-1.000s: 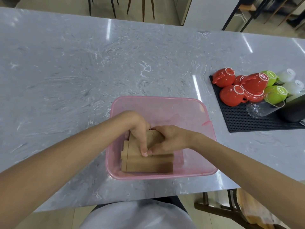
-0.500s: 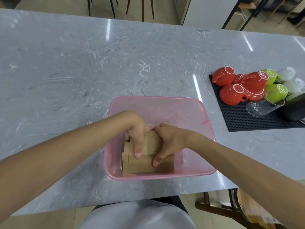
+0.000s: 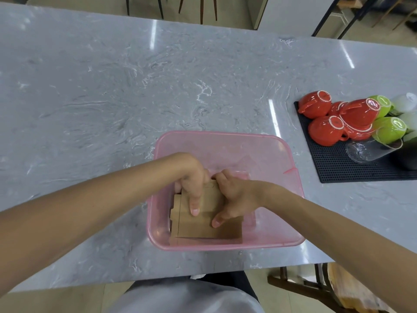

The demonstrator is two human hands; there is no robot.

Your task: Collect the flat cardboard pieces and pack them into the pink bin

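Left hand (image 3: 193, 180), right hand (image 3: 235, 197) around cardboard pieces (image 3: 203, 230) in pink bin (image 3: 225, 134), thumbs newly apart

Two hands are being counted, the left hand (image 3: 191, 179) and the right hand (image 3: 237, 197). Under their fingers (image 3: 195, 206), flat cardboard pieces (image 3: 203, 229) are being seen as one stack. At least two layers are being made out, the full number being hidden. One pink bin (image 3: 225, 137) is being counted around the fingers. Well to the right of the fingers, one black mat (image 3: 334, 170) is being seen, carrying at least three red cups (image 3: 314, 107), two green cups (image 3: 389, 129), at least two whitish cups (image 3: 406, 102) and one clear glass (image 3: 370, 151). One surface (image 3: 112, 98) is being counted beneath everything.
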